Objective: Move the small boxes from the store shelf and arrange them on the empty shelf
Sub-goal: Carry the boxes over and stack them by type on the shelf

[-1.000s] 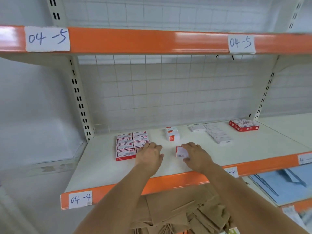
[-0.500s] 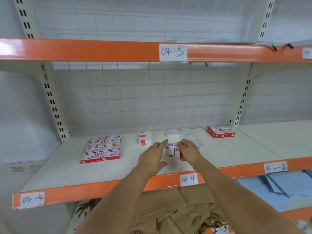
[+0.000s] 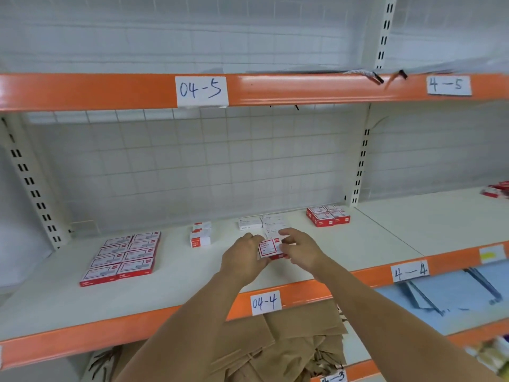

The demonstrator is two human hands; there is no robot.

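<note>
A small red-and-white box (image 3: pixel 268 248) is held a little above the white shelf (image 3: pixel 344 252) labelled 04-4, between both hands. My left hand (image 3: pixel 242 259) grips its left side and my right hand (image 3: pixel 301 250) pinches its right side. On the left of the shelf, several flat red-and-white boxes (image 3: pixel 125 256) lie in two neat columns. A short stack of small boxes (image 3: pixel 200 234) stands in the middle. White boxes (image 3: pixel 260 222) lie behind my hands, partly hidden. A red block of boxes (image 3: pixel 327 215) sits at the back right.
The orange shelf beam (image 3: pixel 110 91) labelled 04-5 runs overhead. A slotted upright (image 3: pixel 360 166) divides this bay from the right bay, where more red boxes (image 3: pixel 495 190) lie. Brown paper bags (image 3: pixel 289 346) fill the shelf below.
My view swung right, so the shelf contents shifted left in frame. My left hand left the arranged boxes and joined my right hand on the small box, which was lifted off the shelf.
</note>
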